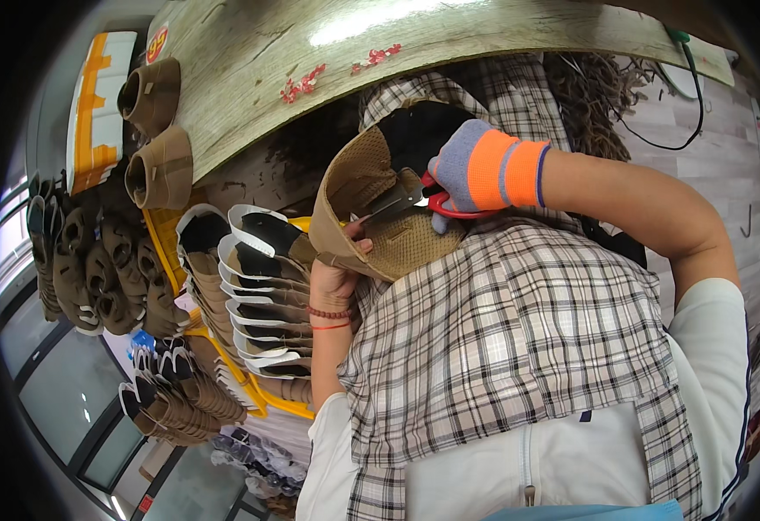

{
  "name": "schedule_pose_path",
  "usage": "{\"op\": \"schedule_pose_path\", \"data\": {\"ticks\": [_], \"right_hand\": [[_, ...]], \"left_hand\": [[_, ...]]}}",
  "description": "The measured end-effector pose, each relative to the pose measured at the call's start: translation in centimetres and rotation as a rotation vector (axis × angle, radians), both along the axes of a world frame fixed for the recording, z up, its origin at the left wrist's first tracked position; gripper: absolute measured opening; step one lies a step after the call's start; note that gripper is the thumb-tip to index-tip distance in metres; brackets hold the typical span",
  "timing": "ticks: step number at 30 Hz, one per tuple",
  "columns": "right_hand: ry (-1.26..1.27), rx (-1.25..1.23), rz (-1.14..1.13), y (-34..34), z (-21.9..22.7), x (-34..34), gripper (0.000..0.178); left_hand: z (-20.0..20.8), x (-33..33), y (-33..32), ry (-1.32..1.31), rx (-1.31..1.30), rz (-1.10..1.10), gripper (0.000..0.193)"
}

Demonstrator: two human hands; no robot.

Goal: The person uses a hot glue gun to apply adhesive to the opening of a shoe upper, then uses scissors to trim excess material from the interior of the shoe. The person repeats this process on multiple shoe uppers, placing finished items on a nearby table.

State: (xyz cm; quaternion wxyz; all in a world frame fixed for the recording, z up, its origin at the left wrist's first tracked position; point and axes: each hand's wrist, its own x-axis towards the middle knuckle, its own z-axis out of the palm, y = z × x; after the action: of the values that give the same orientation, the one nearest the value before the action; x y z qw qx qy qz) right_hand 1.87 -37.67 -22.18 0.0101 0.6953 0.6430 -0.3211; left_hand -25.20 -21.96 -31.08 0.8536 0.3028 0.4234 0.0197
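A tan shoe upper (335, 201) is spread over my plaid-covered lap, its mesh lining and black inner part facing up. My left hand (338, 273) grips its lower left edge, with fingertips showing inside the upper. On my right hand (475, 165) is a grey and orange knit glove; it is closed around red-handled scissors (439, 201). The scissor blades point left into the upper, toward my left fingertips. Whether the blades touch the material I cannot tell.
A wood-grain table (258, 104) runs across the top, with red scraps (302, 83) on it. Two brown uppers (161, 165) stand at its left end. Stacked uppers (267, 286) sit by a yellow rack (245, 386) at left. A black cable (701, 113) hangs at right.
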Motion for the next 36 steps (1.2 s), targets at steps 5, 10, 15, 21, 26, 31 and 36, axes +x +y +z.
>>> {"op": "schedule_pose_path", "data": {"ticks": [5,10,15,21,26,31,36], "right_hand": [[0.109,-0.242,-0.043,-0.7,1.6,2.1,0.052],[0.515,-0.599,-0.176,0.0,-1.6,4.6,0.056],[0.741,-0.630,0.071,2.1,-2.8,5.7,0.080],[0.753,-0.652,0.076,3.4,-2.2,5.2,0.089],[0.696,-0.666,0.005,3.4,-0.7,4.8,0.096],[0.716,-0.668,0.015,3.4,-0.6,4.9,0.095],[0.733,-0.652,0.009,3.4,-0.9,5.0,0.094]], "left_hand": [[0.2,0.5,0.5,-0.035,0.157,-0.033,0.036],[-0.5,2.3,0.1,-0.275,0.285,0.221,0.019],[-2.8,3.0,1.8,-0.362,0.094,0.321,0.029],[-2.4,3.7,2.0,-0.270,0.106,0.364,0.032],[-1.9,3.8,2.3,-0.256,0.116,0.332,0.031],[-0.9,4.9,1.6,-0.152,0.257,0.340,0.034],[-0.1,5.1,1.2,-0.111,0.301,0.316,0.042]]}}
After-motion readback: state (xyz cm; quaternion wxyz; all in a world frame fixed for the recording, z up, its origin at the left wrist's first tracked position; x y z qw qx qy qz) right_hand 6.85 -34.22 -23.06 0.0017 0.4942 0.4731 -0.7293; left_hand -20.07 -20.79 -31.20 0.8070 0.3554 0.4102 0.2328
